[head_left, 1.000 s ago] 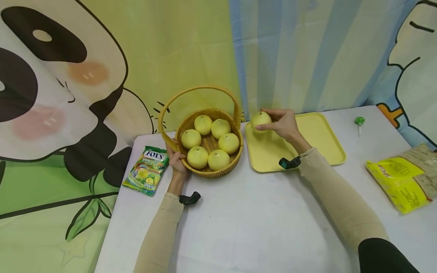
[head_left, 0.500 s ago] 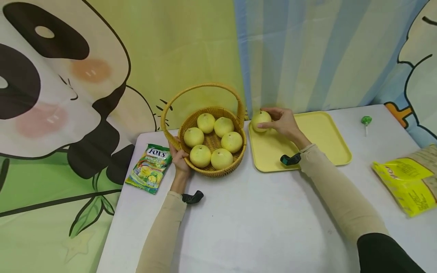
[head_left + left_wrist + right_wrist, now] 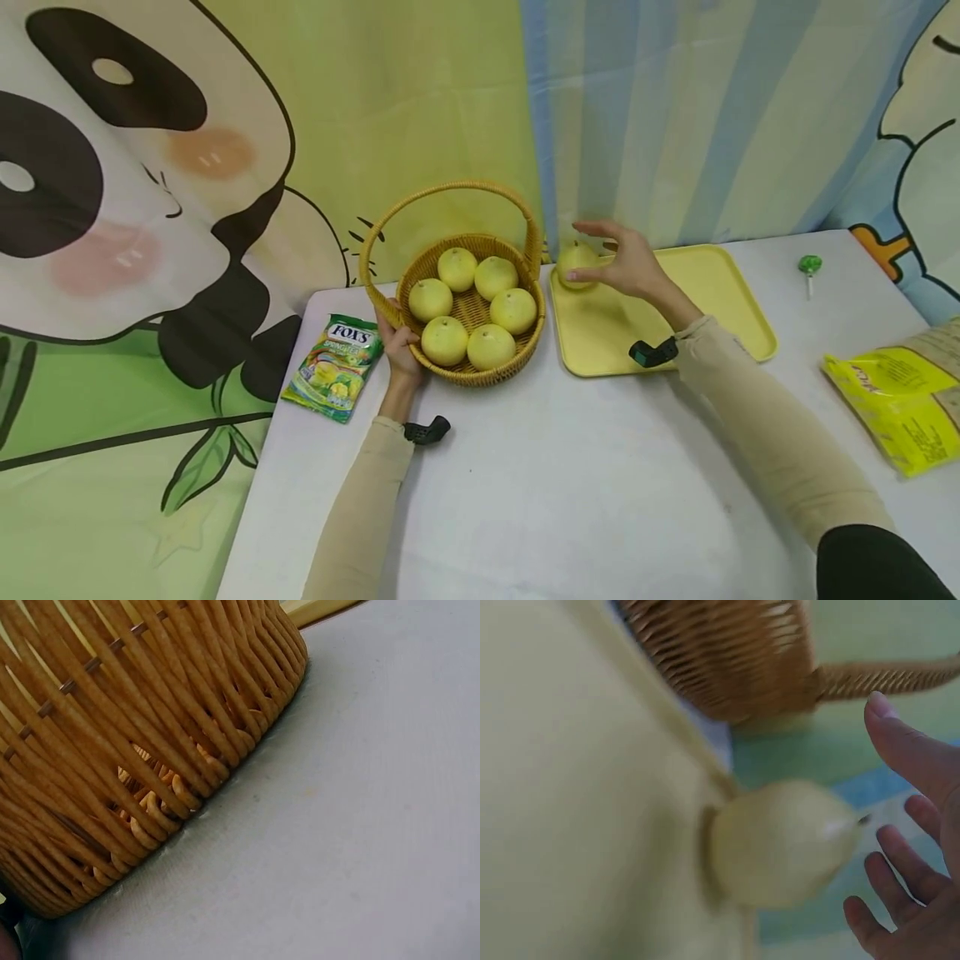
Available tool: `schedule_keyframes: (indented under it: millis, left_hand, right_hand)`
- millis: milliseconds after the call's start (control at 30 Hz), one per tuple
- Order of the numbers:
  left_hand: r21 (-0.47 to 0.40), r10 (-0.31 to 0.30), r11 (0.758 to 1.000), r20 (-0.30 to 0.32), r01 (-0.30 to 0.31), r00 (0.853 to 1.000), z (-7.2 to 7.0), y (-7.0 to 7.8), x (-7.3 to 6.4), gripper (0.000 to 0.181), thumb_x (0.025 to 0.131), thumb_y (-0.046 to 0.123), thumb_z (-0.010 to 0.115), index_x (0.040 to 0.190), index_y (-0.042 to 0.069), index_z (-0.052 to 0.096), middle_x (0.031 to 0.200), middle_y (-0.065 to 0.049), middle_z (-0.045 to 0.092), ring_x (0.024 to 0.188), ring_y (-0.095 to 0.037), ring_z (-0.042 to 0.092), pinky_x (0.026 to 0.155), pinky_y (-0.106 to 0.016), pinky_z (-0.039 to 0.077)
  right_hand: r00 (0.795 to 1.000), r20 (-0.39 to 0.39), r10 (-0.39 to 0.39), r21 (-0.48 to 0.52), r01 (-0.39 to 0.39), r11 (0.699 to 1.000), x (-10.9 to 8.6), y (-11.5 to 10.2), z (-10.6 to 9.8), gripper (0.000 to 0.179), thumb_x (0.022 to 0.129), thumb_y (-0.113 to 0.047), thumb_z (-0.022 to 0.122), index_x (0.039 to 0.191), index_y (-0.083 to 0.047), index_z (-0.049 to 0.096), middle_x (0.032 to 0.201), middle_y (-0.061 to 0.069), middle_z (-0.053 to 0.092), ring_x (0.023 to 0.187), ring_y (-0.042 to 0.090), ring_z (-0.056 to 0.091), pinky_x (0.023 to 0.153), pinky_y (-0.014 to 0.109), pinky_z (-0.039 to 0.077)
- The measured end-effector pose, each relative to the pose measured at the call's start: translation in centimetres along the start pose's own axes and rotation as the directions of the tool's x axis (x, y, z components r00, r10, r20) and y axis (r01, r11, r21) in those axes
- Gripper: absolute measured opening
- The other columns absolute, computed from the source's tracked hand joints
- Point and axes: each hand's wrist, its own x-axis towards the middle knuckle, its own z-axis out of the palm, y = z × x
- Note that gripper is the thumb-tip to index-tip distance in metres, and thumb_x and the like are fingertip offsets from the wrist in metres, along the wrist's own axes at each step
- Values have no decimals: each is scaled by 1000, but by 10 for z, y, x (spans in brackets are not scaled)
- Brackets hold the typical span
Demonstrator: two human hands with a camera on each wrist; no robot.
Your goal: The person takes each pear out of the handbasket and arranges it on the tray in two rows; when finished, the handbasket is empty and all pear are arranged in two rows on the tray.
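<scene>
A yellow pear [image 3: 576, 263] stands in the back left corner of the yellow tray [image 3: 720, 292], its stem upward. Thumb and fingers spread, my right hand [image 3: 626, 262] is beside it; in the right wrist view a gap shows between the fingers [image 3: 900, 870] and the pear [image 3: 780, 844]. With my left hand [image 3: 401, 350] I hold the left side of the wicker basket [image 3: 472, 377], near the foot of its handle. Inside the basket lie several more yellow pears [image 3: 444, 340]. In the left wrist view the basket's woven wall [image 3: 150, 720] fills the upper left, and the hand is mostly hidden.
A green candy bag [image 3: 333, 367] lies left of the basket by the table's left edge. To the right of the tray are a green lollipop [image 3: 810, 267] and a yellow snack bag [image 3: 896, 400]. A printed curtain [image 3: 450, 100] hangs behind the white table [image 3: 570, 483].
My right hand has let go of the pear, its fingers opening and drawing back slightly; the pear now stands in the tray's corner. My left hand keeps its hold on the basket.
</scene>
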Motion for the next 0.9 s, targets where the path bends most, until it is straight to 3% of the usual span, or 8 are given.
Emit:
schedule_keyframes:
  millis: [100, 200, 267, 333, 500, 700, 800, 900]
  left_hand:
    - [0, 12, 1000, -3, -12, 1000, 0, 1, 0, 51, 66, -5, 32, 117, -12, 26, 106, -7, 36, 103, -21, 39, 95, -34, 32]
    - [-6, 15, 1000, -5, -15, 1000, 0, 2, 0, 50, 67, -6, 31, 117, -13, 25, 106, -7, 36, 103, -21, 39, 94, -34, 32]
    - [-11, 16, 1000, -3, -16, 1000, -1, 2, 1, 50, 67, -7, 31, 116, -13, 25, 105, -8, 36, 102, -21, 39, 94, -34, 32]
    - [-18, 16, 1000, 1, -16, 1000, -1, 1, 1, 50, 67, -7, 31, 116, -13, 24, 105, -9, 35, 101, -22, 38, 94, -34, 31]
    - [-8, 8, 1000, 8, -8, 1000, -1, 0, 0, 52, 66, -6, 32, 117, -12, 24, 106, -8, 35, 103, -21, 39, 94, -34, 32]
    - [-7, 8, 1000, 1, -8, 1000, 0, 0, -1, 53, 65, -6, 32, 117, -12, 25, 106, -6, 36, 103, -20, 39, 93, -33, 32]
    - [-9, 12, 1000, 2, -12, 1000, 0, 0, -1, 53, 65, -6, 33, 116, -13, 25, 105, -7, 36, 102, -21, 40, 94, -33, 33]
    - [0, 16, 1000, 4, -16, 1000, 0, -1, -1, 53, 65, -6, 33, 116, -13, 26, 104, -8, 36, 101, -21, 40, 93, -33, 33]
  right_hand:
    - [998, 20, -64, -16, 64, 998, -4, -30, -2, 61, 80, -19, 94, 135, -6, 69, 138, 15, 69, 131, 37, 61, 109, 58, 47]
    - [980, 149, -134, -20, 139, 990, -7, -57, 1, 57, 81, -20, 93, 132, -6, 70, 127, 15, 73, 120, 34, 67, 103, 56, 53]
    - [947, 272, -169, -4, 177, 984, -7, -73, 6, 61, 82, -20, 92, 137, -7, 67, 128, 14, 73, 120, 34, 68, 102, 56, 54]
    - [901, 389, -193, 10, 205, 979, -5, -85, 14, 69, 83, -23, 92, 144, -8, 62, 133, 14, 72, 124, 33, 67, 104, 55, 54]
    - [804, 559, -202, -9, 250, 968, 6, -107, 40, 77, 81, -23, 93, 148, -9, 59, 145, 14, 66, 136, 31, 61, 112, 53, 49]
    - [691, 714, -110, -111, 267, 957, 20, -124, 72, 81, 80, -23, 94, 150, -6, 58, 153, 11, 60, 145, 30, 52, 119, 47, 43]
    - [653, 758, 5, -223, 251, 942, 23, -132, 84, 83, 83, -29, 92, 153, -5, 54, 156, 11, 56, 147, 29, 49, 121, 45, 41]
    - [618, 778, 111, -337, 261, 905, 23, -139, 94, 82, 86, -36, 89, 154, -7, 53, 158, 9, 55, 148, 28, 48, 120, 44, 41]
